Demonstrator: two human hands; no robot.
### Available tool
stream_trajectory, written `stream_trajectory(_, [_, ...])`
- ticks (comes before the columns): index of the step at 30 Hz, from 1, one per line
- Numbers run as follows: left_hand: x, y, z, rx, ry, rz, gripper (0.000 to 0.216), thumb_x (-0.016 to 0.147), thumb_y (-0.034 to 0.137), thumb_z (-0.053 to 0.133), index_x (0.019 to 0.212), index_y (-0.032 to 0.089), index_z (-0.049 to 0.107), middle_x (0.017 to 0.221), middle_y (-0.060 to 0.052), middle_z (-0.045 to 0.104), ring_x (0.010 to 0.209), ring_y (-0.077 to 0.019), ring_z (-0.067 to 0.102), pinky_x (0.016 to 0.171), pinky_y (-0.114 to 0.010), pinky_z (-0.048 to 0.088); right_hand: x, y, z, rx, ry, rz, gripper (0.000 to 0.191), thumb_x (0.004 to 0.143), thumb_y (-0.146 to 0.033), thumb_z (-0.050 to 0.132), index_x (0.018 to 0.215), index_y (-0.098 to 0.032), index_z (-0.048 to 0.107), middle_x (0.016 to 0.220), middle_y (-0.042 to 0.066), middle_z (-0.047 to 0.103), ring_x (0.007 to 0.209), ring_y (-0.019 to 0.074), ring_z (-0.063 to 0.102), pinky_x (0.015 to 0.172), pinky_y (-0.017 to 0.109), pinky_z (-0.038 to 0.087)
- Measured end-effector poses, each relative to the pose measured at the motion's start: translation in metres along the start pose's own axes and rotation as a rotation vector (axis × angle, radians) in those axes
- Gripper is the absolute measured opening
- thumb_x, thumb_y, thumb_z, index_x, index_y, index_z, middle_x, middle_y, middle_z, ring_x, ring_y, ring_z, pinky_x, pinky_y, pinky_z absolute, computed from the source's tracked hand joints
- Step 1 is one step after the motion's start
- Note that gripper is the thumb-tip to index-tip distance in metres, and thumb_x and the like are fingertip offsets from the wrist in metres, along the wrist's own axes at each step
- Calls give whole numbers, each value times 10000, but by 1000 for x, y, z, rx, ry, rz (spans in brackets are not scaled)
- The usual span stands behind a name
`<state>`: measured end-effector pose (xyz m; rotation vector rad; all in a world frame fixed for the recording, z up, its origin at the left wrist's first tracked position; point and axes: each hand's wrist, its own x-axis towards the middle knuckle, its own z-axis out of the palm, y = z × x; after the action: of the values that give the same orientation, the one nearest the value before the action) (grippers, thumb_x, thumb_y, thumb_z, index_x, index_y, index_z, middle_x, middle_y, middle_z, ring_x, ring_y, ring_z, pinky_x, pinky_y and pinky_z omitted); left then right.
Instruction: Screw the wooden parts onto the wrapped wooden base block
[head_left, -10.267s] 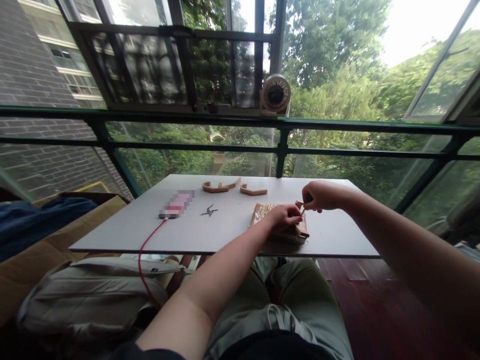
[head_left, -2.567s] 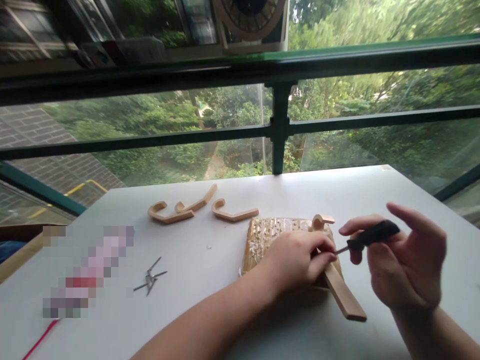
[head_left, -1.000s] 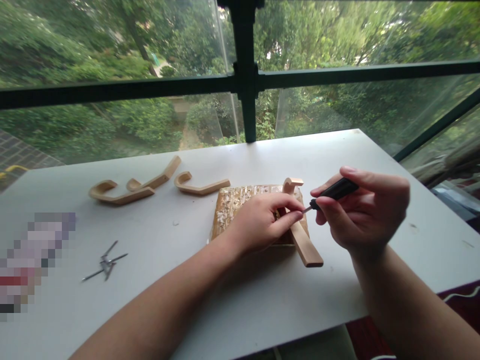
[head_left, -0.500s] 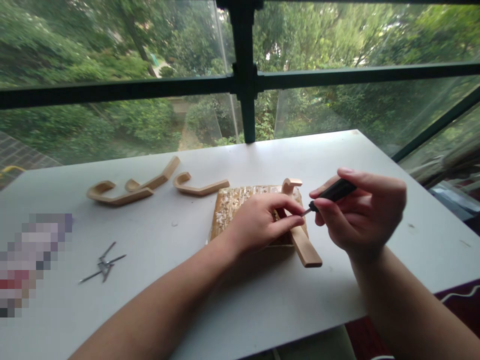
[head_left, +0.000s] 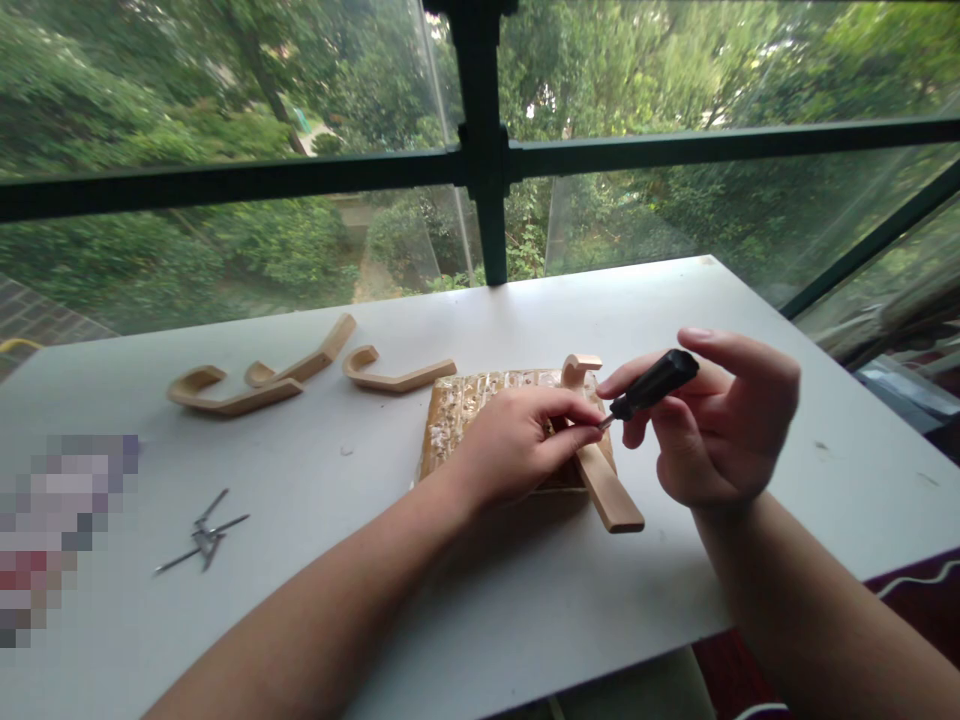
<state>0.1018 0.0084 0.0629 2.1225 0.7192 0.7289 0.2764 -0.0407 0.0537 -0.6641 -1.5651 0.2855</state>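
Observation:
A black-handled screwdriver point(head_left: 654, 386) slants down to the left, held by my right hand point(head_left: 731, 430) with the thumb loosened and the index finger raised. Its metal tip meets the fingertips of my left hand point(head_left: 514, 440), which are pinched together; whatever they hold there is hidden. Beneath them a curved wooden hook point(head_left: 611, 492) lies across a tape-wrapped block point(head_left: 454, 410). The hook's curled end points away from me, and its flat end sticks out over the block's near edge. My left hand rests over the block and covers the hook's middle.
Farther left on the white table point(head_left: 420, 640) lie more wooden hooks, one alone point(head_left: 401, 380) and two close together point(head_left: 247, 400). Several long screws or nails point(head_left: 206, 535) form a small pile. A blurred-out item point(head_left: 67, 520) sits at the left edge. Windows stand behind the table.
The screwdriver handle has tilted more upright and shifted slightly left. My right hand's fingers have spread, with the thumb moving down off the handle's front. My left hand stays in its pinch.

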Motion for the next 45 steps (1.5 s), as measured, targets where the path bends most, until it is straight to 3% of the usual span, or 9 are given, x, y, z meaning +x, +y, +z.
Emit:
stream_trajectory(7, [0,-1,0,2,-24,6,183,836,285,598,938,215,733,884,-36,729,762,-152,653,718,-249,490,1,1,-2,-61,-15,5,439,857,-305,598,1275,-263,471,985,87,666,641,162,623,456,285,523])
stream_trajectory(19, [-1,-2,-1,-55,-29,-14,210,853,316,575,933,218,742,890,-38,730,789,-159,649,746,-254,489,-3,6,-4,-145,32,-5,539,783,-258,698,1272,-329,483,1118,79,624,749,196,659,541,339,570])
stream_trajectory(27, [0,-2,0,-73,-19,16,188,811,299,642,951,216,734,911,-38,721,776,-147,641,735,-247,488,2,8,-4,-177,34,-84,553,764,-211,704,1261,-337,497,965,48,646,705,193,644,503,331,558])
stream_trajectory(35, [0,-1,0,-44,-6,23,147,819,253,624,916,221,731,898,-30,718,811,-154,644,766,-255,487,-2,4,4,-103,58,-26,409,881,-321,568,1279,-295,475,1013,75,669,719,183,656,563,351,576])
stream_trajectory(45, [0,-1,0,-36,-19,25,187,846,253,587,963,221,730,927,-36,724,843,-163,648,798,-267,493,-2,5,2,-94,46,-13,473,828,-340,648,1265,-304,471,1002,72,661,795,230,673,623,417,585])
